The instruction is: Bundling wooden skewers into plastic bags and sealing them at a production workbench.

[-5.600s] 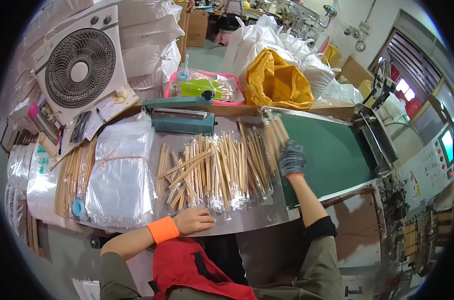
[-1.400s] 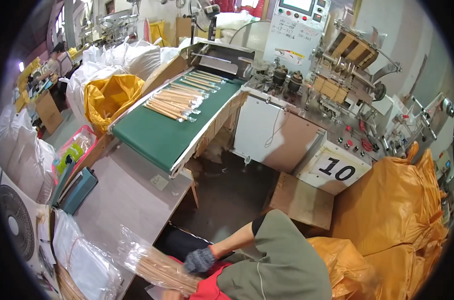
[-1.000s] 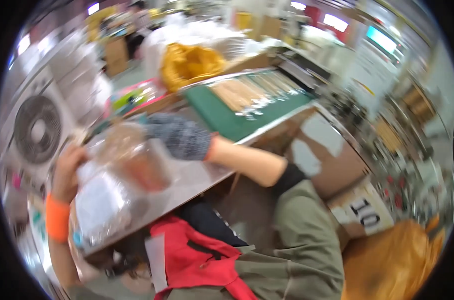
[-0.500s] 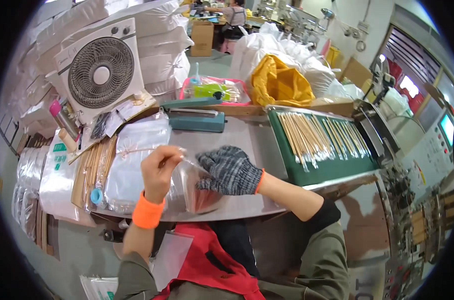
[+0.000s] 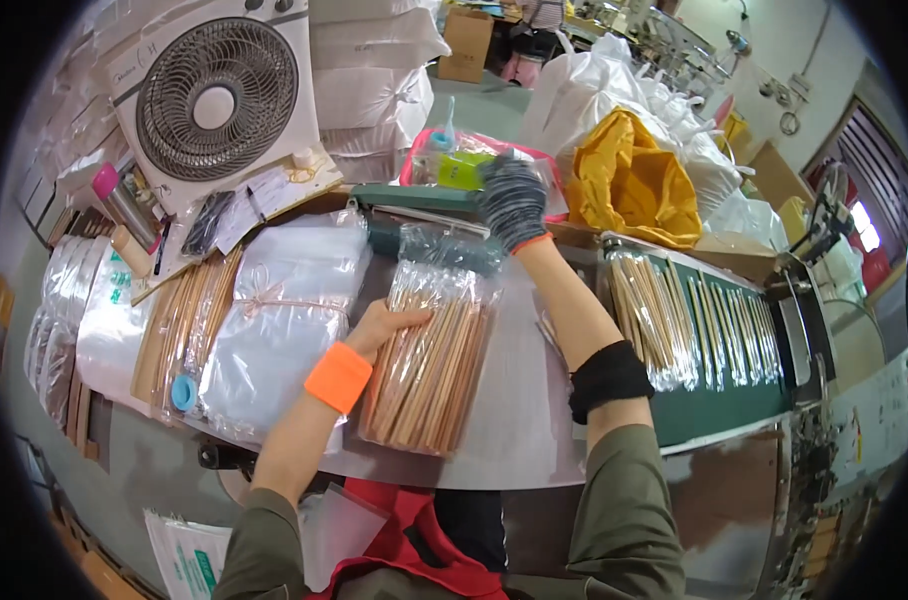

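A clear plastic bag packed with thin wooden sticks (image 5: 429, 375) lies slanting over the middle of the table. My left hand (image 5: 382, 328), bare and with an orange wristband, grips its left side, thumb on top and fingers hidden. The bag's empty upper end reaches across a teal bag sealer (image 5: 384, 240). My right hand (image 5: 516, 203), in a grey knitted glove, is closed over the right end of the sealer's green lever (image 5: 414, 200). Motion smears the glove, and the lever's handle is hidden beneath it.
Left of the bag lies a tied stack of clear bags (image 5: 289, 330). A fan (image 5: 214, 105) stands behind it. On the right, a green board (image 5: 699, 410) bears rows of wrapped sticks. Beyond the sealer are a pink tray (image 5: 557, 190) and a yellow sack (image 5: 634, 190).
The stick-filled bag now lies flat with its end over the sealer. My left hand has shifted right onto it. My right hand has moved up and away to the lever. The view has shifted.
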### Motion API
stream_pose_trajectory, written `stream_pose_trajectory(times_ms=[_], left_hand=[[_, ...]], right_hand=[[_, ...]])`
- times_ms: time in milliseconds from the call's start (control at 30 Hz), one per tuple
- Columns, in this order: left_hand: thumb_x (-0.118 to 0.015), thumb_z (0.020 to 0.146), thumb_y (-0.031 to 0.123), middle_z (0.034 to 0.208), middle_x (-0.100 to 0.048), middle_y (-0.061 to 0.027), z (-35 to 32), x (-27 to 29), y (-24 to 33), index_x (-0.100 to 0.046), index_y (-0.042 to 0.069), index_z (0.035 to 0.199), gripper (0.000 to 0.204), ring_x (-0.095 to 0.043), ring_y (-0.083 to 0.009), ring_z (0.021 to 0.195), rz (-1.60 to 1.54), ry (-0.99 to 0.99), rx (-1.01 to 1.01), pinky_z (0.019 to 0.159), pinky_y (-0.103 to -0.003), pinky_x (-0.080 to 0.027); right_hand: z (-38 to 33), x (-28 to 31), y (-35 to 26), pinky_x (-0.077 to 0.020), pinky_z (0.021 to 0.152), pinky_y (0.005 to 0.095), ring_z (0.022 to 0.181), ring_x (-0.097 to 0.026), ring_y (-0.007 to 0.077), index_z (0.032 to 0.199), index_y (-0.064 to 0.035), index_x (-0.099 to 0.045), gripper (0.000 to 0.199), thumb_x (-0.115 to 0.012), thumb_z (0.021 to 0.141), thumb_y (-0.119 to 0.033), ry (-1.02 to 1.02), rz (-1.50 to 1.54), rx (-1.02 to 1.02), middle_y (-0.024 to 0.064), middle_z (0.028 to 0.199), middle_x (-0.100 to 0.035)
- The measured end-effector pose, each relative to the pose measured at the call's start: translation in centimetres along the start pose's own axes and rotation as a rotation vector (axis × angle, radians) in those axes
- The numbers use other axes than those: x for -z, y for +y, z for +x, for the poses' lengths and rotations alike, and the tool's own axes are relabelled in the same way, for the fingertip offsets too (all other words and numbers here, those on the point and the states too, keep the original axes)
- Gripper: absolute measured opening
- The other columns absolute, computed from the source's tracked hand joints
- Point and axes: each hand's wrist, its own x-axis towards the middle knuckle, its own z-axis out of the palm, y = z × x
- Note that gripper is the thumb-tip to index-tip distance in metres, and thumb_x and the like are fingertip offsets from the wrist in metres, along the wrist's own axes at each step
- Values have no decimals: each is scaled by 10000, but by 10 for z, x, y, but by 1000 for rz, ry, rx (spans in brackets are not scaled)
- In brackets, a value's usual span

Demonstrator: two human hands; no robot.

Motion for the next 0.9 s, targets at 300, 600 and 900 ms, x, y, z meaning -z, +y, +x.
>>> stream_pose_trajectory(times_ms=[300, 600, 900], left_hand=[[-598, 848, 128, 957, -648, -143, 107, 60, 29, -559, -44, 1090, 299, -644, -210, 832, -242, -46, 286, 740, -331, -540], [-735, 717, 234, 1228, -484, -149, -190, 14, -3, -416, -2, 1262, 674, -512, -301, 1086, 999, 155, -336, 906, -375, -435], [-629, 766, 238, 644, -603, -117, -479, -13, -124, -603, 91, 700, 163, -599, -311, 615, 1491, 678, 183, 536, -406, -466]], right_hand=[[-9, -31, -5, -478, 767, 334, 838, -605, 208, 994, -82, -607, 275, -689, 759, -198, -486, 611, -597, 90, 909, -642], [-105, -63, 2, -424, 924, 329, 1063, -570, 221, 1178, -92, -538, 325, -542, 873, -202, -381, 843, -693, 102, 1135, -599], [-122, -98, 32, -297, 1029, 303, 1203, -424, 225, 1344, 1, -326, 554, -526, 896, -256, -382, 792, -568, 130, 1305, -450]])
